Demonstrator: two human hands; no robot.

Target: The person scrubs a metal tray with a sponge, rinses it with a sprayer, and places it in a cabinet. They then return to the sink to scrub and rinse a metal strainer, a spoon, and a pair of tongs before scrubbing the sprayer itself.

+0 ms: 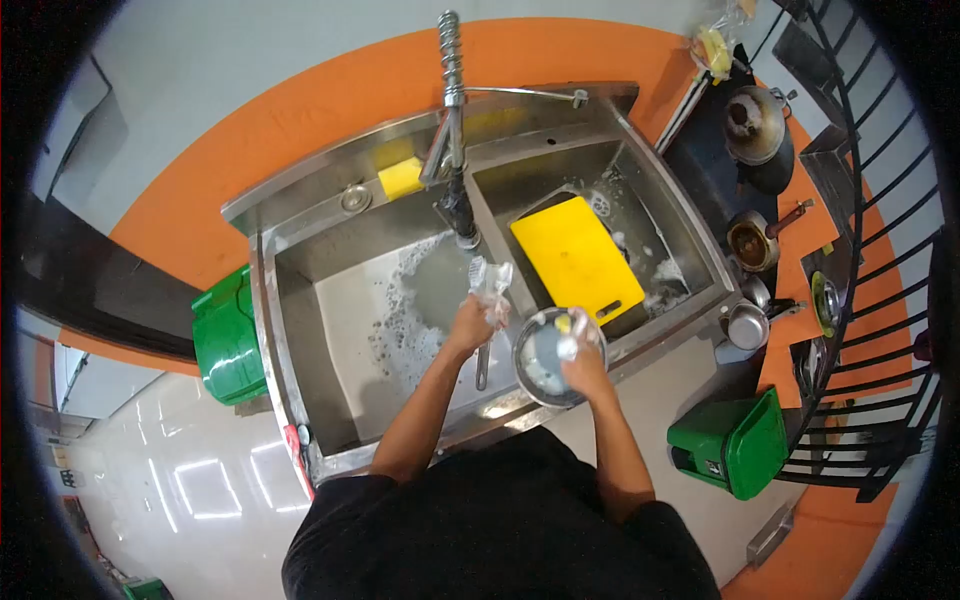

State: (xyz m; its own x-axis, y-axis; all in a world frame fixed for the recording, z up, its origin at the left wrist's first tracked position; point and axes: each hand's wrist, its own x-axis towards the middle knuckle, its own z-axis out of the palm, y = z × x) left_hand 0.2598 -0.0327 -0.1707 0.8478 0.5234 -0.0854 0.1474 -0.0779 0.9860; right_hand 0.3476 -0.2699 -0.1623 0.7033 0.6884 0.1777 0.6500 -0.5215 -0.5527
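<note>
My left hand (470,326) is closed round a foam-covered kitchen utensil (490,276) above the left basin. Its pale head points toward the tap, and a grey handle shows below my fist; suds hide its exact kind. Over a round metal bowl (541,376) of soapy water, my right hand (585,368) grips a sudsy sponge (566,328), of which a bit of yellow shows through the foam. The bowl sits at the front of the divider between the basins. A yellow cutting board (575,252) lies tilted in the right basin, near my right hand.
Cloudy, bubbly water covers part of the left basin (340,330). A spring-neck tap (456,150) rises behind the divider. On the back ledge lies a yellow sponge (401,178). Pots (752,240) stand at right; green bins (728,440) flank the sink.
</note>
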